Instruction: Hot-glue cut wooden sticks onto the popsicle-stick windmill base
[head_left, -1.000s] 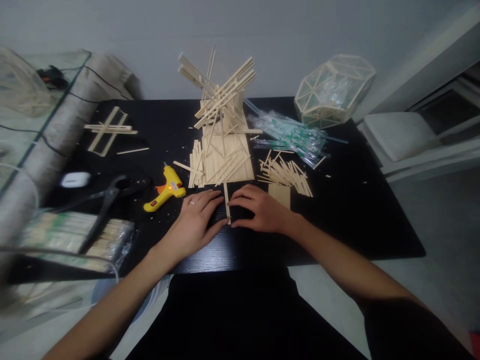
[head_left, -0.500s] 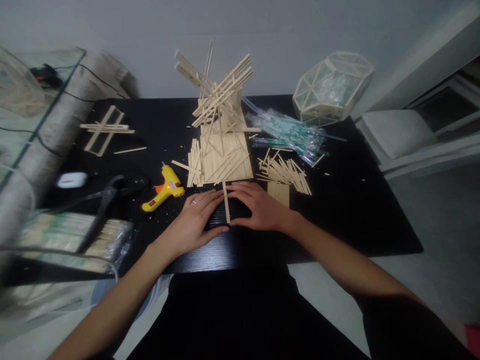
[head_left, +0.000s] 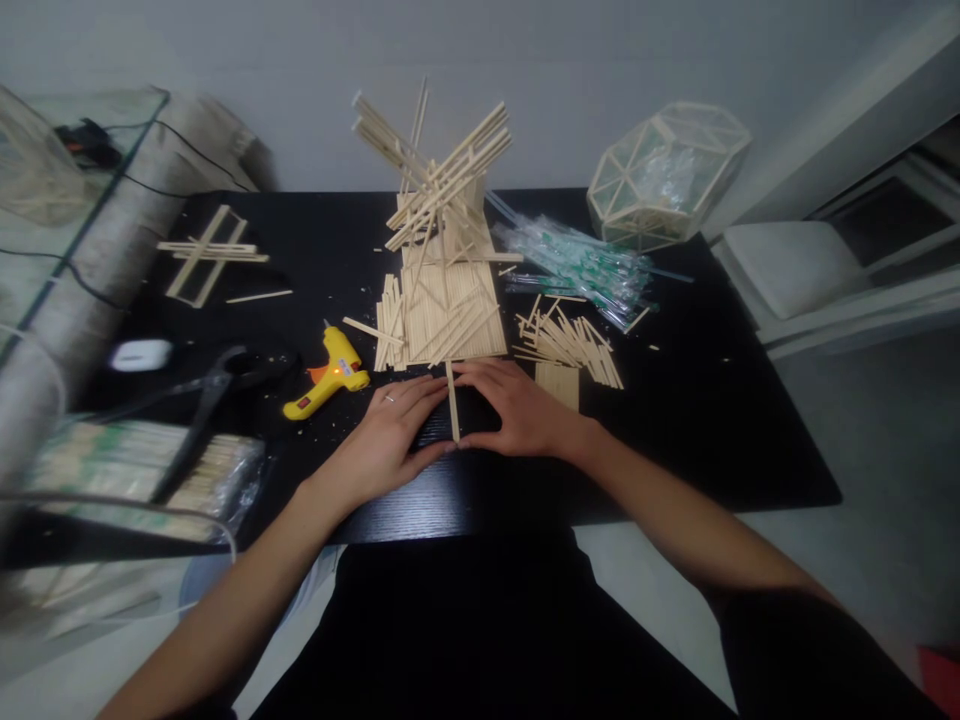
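A narrow strip of thin wooden sticks (head_left: 453, 402) lies on the black table, pointing away from me. My left hand (head_left: 396, 430) is along its left side, fingers against the far part and thumb at the near end. From the right, my right hand (head_left: 517, 408) curves in, fingertips at the far part and thumb touching the near end. The two thumbs nearly meet there. Just beyond stands a wooden stick model (head_left: 450, 290) with crossed blades (head_left: 448, 185) and a flat slatted base. Loose sticks (head_left: 574, 350) are heaped to its right.
A yellow glue gun (head_left: 330, 375) lies left of my left hand, with black pliers (head_left: 214, 385) further left. A crossed stick frame (head_left: 210, 255) is at the back left. Plastic-wrapped packets (head_left: 577, 265) and a glass polyhedron (head_left: 664, 175) are at the back right.
My left thumb has shifted slightly forward to the strip's near end, closer to the right thumb. The strip and the other things stay in place; the view shifts slightly.
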